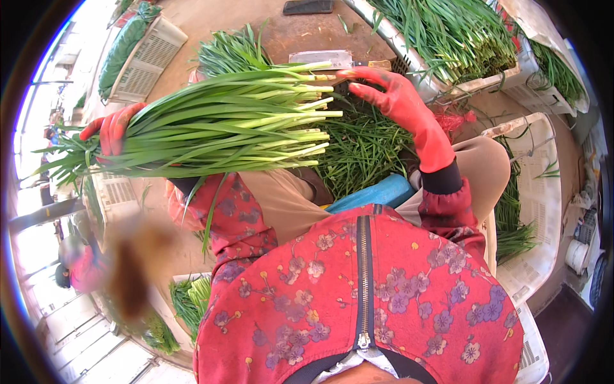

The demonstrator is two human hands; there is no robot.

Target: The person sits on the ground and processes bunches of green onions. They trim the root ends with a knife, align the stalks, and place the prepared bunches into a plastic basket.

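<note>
A large bunch of garlic chives point(216, 125) lies across the view above my lap, its leaves to the left and pale stem ends to the right. My left hand point(114, 128), in a red rubber glove, is wrapped around the leafy end. At the stem ends, my right hand point(383, 91), gloved likewise, has its thumb and fingers apart. Its fingertips are at a brownish stem tip; whether they touch it I cannot tell. Just beyond lies a cleaver point(322, 58) with a wooden handle, on a brown board point(307, 36). Loose green leaves point(360, 149) are heaped below the bunch.
More chives point(232, 53) lie behind the bunch. A white plastic crate point(431, 81) at upper right is heaped with chives, and another crate point(539, 201) stands at my right. A phone point(307, 6) lies at the top. Another person point(84, 269) is at far left.
</note>
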